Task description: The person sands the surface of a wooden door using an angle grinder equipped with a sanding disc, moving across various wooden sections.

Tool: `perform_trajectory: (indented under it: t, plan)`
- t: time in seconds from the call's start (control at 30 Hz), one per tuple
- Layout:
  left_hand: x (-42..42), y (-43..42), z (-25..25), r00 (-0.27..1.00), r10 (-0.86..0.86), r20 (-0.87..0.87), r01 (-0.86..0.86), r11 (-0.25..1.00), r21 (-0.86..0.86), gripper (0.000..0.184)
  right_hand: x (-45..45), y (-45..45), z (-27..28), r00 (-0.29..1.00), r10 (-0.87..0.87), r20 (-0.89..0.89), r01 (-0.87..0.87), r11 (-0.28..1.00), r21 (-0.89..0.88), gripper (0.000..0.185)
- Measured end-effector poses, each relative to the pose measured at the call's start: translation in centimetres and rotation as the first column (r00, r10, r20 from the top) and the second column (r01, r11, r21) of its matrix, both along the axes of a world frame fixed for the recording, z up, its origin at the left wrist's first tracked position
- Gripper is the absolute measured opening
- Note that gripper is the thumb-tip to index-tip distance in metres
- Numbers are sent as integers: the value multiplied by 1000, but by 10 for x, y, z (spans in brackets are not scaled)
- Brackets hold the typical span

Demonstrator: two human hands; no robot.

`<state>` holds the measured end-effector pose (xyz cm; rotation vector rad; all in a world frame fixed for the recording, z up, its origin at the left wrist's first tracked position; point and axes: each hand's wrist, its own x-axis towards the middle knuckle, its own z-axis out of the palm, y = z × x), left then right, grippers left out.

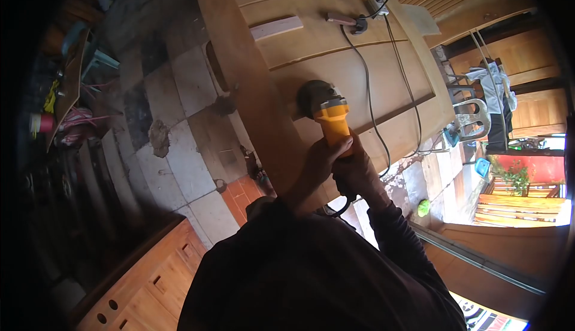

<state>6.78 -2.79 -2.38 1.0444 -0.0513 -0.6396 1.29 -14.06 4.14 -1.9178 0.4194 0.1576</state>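
Large tan wooden door panel (317, 64): light, even, level passes would likely serve best. Surface matte, darkly grooved, with broad border boards (251, 70). Yellow-and-black handheld power tool (331, 115) held over the panel, just inside its left border, contact unclear; left hand (323, 158) and right hand (356, 172) grasp its body, fingers curled round. Thin black cord (367, 79) across panel: best kept off the tool

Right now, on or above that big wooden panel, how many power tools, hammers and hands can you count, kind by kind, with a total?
Grinder: 1, yellow and dark
Hammer: 1, lying on the panel
Hands: 2, left hand and right hand, both on the grinder
Total: 4
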Motion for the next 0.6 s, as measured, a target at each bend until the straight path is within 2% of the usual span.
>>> perform_trajectory:
  t: [0.07,0.13,0.2,0.23,0.33,0.47,0.6]
  plan:
    - [8,-8,-7,999,-11,50,13,998,-57,53,11,3,28,980,-74,-185,88,994,67,75]
    - [27,-10,6,983,-182,-16,182,982,47,52,19,-3,35,976,-97,-193,110,992,60,74]
    - [32,-8,16,970,-230,-81,236,969,75,51,20,-8,35,983,-91,-162,107,990,94,74]
    - [29,-6,19,975,-197,-104,203,977,56,51,20,-8,35,973,-100,-208,126,985,119,77]
    - [20,7,20,981,-116,-153,119,993,8,50,14,2,21,987,-44,-151,55,996,66,80]
    - [11,16,24,980,-30,-199,16,997,-69,49,15,12,30,985,-11,-170,18,999,44,86]
    - [8,24,23,987,-38,-154,43,998,35,52,16,18,40,972,4,-235,9,999,53,86]
